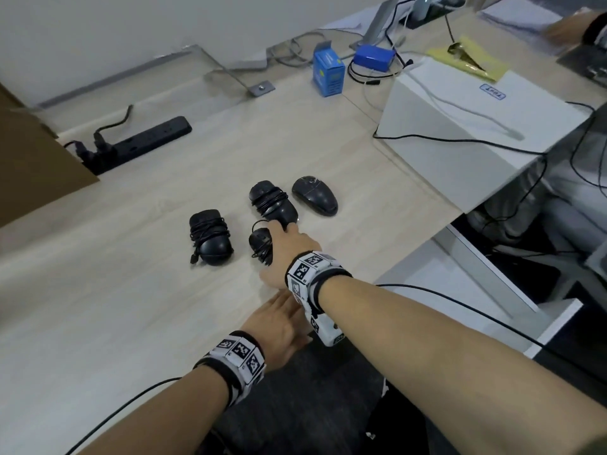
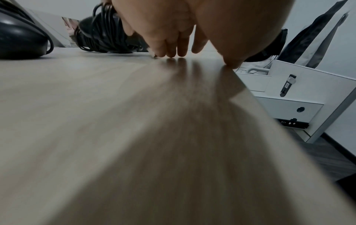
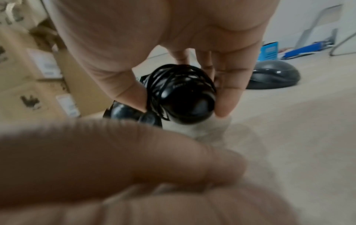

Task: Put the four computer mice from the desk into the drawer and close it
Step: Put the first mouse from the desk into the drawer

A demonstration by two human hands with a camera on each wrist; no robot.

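Four black mice lie together on the pale wood desk (image 1: 131, 290). A cable-wrapped mouse (image 1: 210, 239) is on the left and another wrapped mouse (image 1: 271, 201) is behind. A bare mouse (image 1: 315, 195) is on the right. My right hand (image 1: 285, 247) covers the nearest wrapped mouse (image 1: 259, 244). Its thumb and fingers curl round that mouse (image 3: 185, 97) in the right wrist view. My left hand (image 1: 279, 320) rests flat near the desk edge, fingertips (image 2: 179, 51) touching the wood and holding nothing. The white drawer (image 1: 486, 270) stands open below the desk on the right.
A black power strip (image 1: 144, 142) and a brown cardboard box (image 1: 33, 159) are at the left. A blue box (image 1: 328, 72), loose cables and a large white box (image 1: 460, 126) sit at the back right. Another person's hand (image 1: 571, 27) shows at the top right.
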